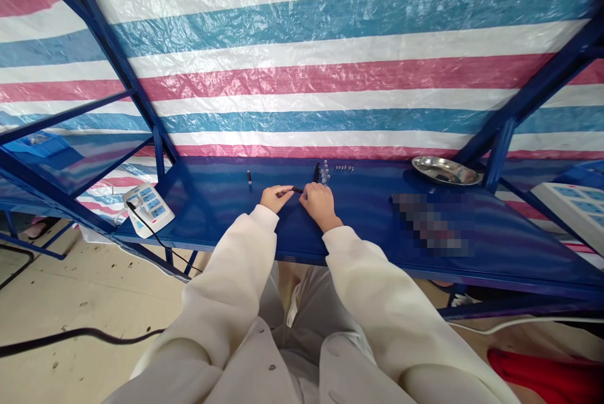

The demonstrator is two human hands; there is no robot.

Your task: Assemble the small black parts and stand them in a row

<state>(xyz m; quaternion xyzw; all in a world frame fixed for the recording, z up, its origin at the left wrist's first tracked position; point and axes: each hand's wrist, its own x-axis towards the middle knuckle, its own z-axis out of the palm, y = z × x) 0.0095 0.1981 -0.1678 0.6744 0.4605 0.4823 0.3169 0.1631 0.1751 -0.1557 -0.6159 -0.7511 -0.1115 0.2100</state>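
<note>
Both my hands rest on the blue metal shelf (358, 215). My left hand (276, 197) and my right hand (321, 204) each pinch one end of a thin black pen-like part (297, 189) held between them just above the shelf. Both wear white sleeves. Just beyond my right hand stand a short black piece (316, 172) and some small clear pieces (324, 172). A row of tiny metal parts (344, 168) lies further back. A small dark upright piece (249, 179) stands left of my left hand.
A round steel dish (443, 170) sits at the back right of the shelf. A white power strip (147, 207) with a black cable lies at the shelf's left edge. Blue frame posts stand on both sides. A striped tarp hangs behind. A blurred patch covers part of the shelf.
</note>
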